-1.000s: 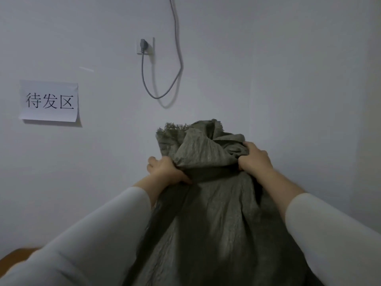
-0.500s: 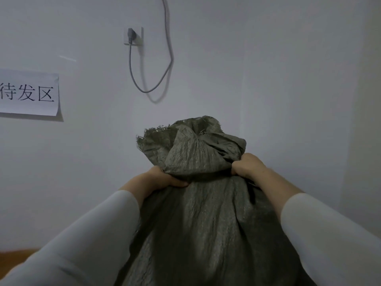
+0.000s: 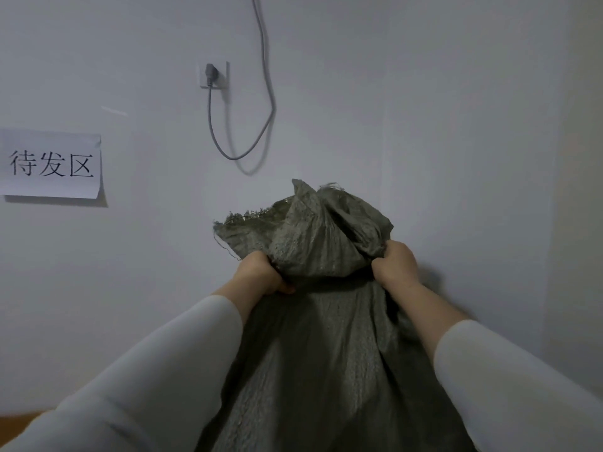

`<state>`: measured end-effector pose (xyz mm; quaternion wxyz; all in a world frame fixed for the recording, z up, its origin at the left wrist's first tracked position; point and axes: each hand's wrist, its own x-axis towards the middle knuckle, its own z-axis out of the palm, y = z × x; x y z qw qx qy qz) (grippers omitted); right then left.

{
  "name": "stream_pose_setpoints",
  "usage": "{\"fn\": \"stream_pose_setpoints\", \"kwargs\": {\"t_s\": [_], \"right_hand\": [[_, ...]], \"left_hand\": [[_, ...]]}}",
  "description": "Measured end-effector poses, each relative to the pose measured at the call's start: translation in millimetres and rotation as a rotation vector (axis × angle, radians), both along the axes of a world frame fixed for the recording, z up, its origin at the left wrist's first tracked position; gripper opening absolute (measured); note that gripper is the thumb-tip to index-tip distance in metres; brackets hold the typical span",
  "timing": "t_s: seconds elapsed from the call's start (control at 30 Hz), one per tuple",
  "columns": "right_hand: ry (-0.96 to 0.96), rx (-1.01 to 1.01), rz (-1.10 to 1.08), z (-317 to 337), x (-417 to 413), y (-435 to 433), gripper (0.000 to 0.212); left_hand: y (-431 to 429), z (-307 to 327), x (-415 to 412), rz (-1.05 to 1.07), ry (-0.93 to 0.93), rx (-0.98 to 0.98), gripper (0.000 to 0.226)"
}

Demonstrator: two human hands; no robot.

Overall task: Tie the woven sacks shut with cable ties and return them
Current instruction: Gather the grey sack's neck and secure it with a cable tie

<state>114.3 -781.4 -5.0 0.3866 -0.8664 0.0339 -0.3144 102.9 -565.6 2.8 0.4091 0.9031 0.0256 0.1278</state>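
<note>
A paper sign (image 3: 50,164) with printed characters is seen on the wall, well to the left of the hands, and a strip of wooden floor (image 3: 19,419) shows far below it. Above the left hand, a plug is seated in a wall socket (image 3: 212,75), and a grey cable (image 3: 243,154) is looped down from it and up out of view.

The left hand (image 3: 261,275) is closed in a fist round the left side of the gathered neck of the woven sack (image 3: 313,353). The sack is held between the two hands, with its body hanging below them toward the wearer and its frayed mouth flopping above them. The right hand (image 3: 396,264) is clenched on the right side of the same neck.

The neck is probably gripped from both sides so that the loose weave is bunched narrow enough for a cable tie, and so that the weight is shared. No cable tie can be seen, so the sack is judged not yet tied.

Compared with half a second ago, both grips are kept on the same part of the neck. The loose mouth is now raised into a sharper peak. The socket sits lower in the view and more of the sign is shown, so the head seems to have been tilted.
</note>
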Motion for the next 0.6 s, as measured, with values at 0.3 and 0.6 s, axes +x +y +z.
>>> {"fn": "stream_pose_setpoints", "kwargs": {"t_s": [0.3, 0.6], "right_hand": [[0.416, -0.061, 0.054, 13, 3, -16, 0.062], [0.163, -0.120, -0.026, 0, 16, -5, 0.021]], "left_hand": [[6, 4, -1, 0.008, 0.072, -0.030, 0.067], [3, 3, 5, 0.003, 0.055, 0.010, 0.046]]}}
